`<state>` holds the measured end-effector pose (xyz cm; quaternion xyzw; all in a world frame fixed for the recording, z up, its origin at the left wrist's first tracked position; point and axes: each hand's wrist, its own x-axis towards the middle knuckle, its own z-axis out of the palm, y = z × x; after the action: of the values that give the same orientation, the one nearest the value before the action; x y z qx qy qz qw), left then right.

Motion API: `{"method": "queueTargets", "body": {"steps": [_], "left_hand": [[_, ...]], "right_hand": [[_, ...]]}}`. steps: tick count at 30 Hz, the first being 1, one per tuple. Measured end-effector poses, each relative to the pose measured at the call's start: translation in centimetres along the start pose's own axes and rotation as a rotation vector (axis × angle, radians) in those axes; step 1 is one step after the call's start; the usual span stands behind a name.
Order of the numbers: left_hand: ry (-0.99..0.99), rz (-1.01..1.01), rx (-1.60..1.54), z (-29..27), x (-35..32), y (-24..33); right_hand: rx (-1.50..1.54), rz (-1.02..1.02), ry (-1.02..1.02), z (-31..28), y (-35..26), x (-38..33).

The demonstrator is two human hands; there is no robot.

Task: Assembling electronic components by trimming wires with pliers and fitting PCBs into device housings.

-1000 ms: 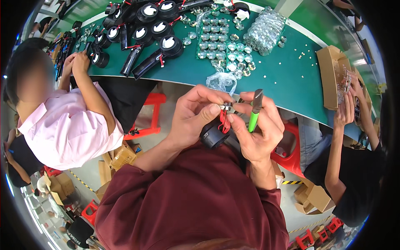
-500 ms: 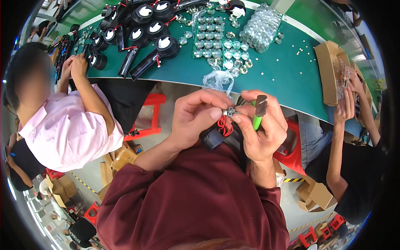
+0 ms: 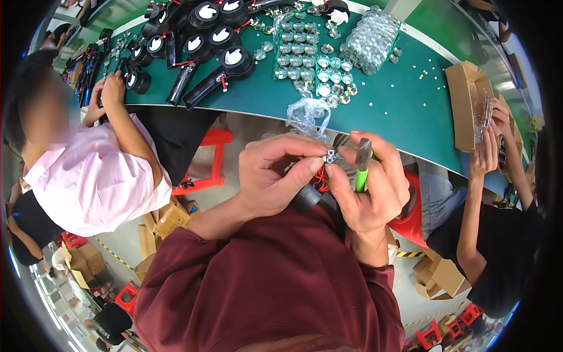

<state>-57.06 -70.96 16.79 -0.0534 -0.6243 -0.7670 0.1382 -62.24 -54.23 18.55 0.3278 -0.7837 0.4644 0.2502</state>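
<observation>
Between the thumb and forefinger of my left hand (image 3: 267, 176) is a small silvery component (image 3: 331, 156), held just in front of the table edge. Looped red wires (image 3: 321, 178) hang below it, beside a black round housing (image 3: 307, 198) partly hidden by my left hand. My right hand (image 3: 375, 188) holds a tool with a bright green handle (image 3: 361, 179) and a metal head (image 3: 364, 154); its exact kind is unclear. The thumb and forefinger of that hand are also close to the component, and whether they touch it is hard to tell.
On the green table (image 3: 246, 94) lie black handled units with round heads (image 3: 237, 61), rows of small clear-domed boards (image 3: 297, 50), a bubbly plastic bundle (image 3: 369, 41) and crumpled film (image 3: 309, 114). A cardboard box (image 3: 463, 105) stands right. Co-workers sit either side on red stools (image 3: 212, 158).
The component has turned between my fingers and shifted slightly right. The green-handled tool has tilted, its metal head now more upright. My right fingers have spread a little.
</observation>
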Motion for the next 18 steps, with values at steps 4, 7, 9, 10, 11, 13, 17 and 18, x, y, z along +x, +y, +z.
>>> {"method": "queueTargets", "body": {"steps": [4,7,9,10,11,13,17,18], "left_hand": [[-0.003,0.064,0.049,0.0,0.2,0.1],[-0.009,0.073,0.095,0.1,0.2,0.4],[-0.013,0.086,0.119,0.1,0.3,0.4],[-0.021,0.08,0.118,0.1,0.4,0.4],[-0.027,0.075,0.118,0.2,0.3,0.4],[-0.037,0.092,0.151,0.0,0.4,0.4],[-0.094,0.148,0.281,-0.2,0.8,1.1],[-0.092,0.15,0.281,-0.3,0.9,1.2]], "right_hand": [[-0.072,-0.03,0.0,-0.2,-0.4,0.3],[-0.088,-0.046,0.002,-0.2,-0.5,0.4],[-0.1,-0.053,0.014,-0.3,-0.6,0.6],[-0.1,-0.056,0.012,-0.4,-0.7,0.7],[-0.108,-0.044,-0.002,-0.6,-0.7,0.7],[-0.115,-0.036,-0.018,-0.7,-0.8,0.8],[-0.115,-0.042,-0.023,-0.8,-0.8,0.8],[-0.117,-0.045,-0.02,-0.8,-0.9,0.7]]}}
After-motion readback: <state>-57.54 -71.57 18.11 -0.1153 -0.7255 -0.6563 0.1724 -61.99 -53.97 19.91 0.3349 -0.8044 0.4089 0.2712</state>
